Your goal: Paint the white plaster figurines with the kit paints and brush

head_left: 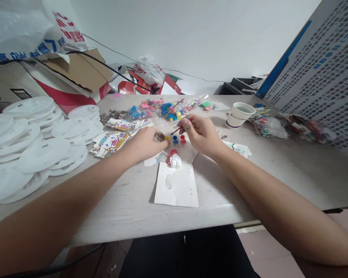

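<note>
My right hand [201,133] pinches a thin red paintbrush [180,129], its dark tip pointing left above a short row of small paint pots [175,139] in yellow, blue and red. At the left end of that row, my left hand [149,143] has its thumb and curled fingers around the yellow pot. Just in front of the pots a small white figurine [175,160] with red paint on its top and side lies at the far edge of a white paper sheet [181,189]. The sheet has a wet-looking patch and small marks.
Stacks of white plastic discs [43,154] fill the left side. Cartoon-printed cards [113,143] lie beside my left hand. Behind are bags of colourful pieces [171,110]. A paper cup [240,115] of liquid stands right, near more bagged pieces [271,126] and a tall printed panel [316,73].
</note>
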Available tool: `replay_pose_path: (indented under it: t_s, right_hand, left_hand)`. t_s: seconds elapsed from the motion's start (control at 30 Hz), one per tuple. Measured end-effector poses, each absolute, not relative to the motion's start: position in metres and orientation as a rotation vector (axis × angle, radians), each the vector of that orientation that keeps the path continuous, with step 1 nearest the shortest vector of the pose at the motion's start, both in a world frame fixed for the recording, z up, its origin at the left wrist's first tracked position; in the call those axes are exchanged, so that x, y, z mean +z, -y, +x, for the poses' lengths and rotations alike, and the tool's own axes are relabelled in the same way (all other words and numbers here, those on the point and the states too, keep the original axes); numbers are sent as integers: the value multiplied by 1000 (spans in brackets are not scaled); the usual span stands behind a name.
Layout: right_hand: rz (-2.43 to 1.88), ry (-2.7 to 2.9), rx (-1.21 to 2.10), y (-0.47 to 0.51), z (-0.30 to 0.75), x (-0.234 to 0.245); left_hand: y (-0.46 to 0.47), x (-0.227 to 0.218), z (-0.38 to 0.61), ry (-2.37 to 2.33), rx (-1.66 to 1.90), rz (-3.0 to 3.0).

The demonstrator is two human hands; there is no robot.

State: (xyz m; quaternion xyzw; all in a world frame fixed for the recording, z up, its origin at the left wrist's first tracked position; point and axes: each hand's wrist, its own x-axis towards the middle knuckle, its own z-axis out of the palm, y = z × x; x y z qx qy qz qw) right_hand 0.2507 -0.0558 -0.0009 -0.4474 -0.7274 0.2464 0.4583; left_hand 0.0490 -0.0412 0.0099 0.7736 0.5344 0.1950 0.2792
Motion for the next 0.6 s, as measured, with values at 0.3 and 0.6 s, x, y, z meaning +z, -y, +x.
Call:
replay_pose_path:
  t_s: [0.3, 0.6]
  right_hand:
    - [-1272, 1994, 442, 53, 252, -3]
    - [-1312, 1955, 417, 54, 251, 1]
  left_hand:
    - [39, 0, 51, -1411, 426, 2129]
    - [39, 3, 58, -1533, 418, 2096]
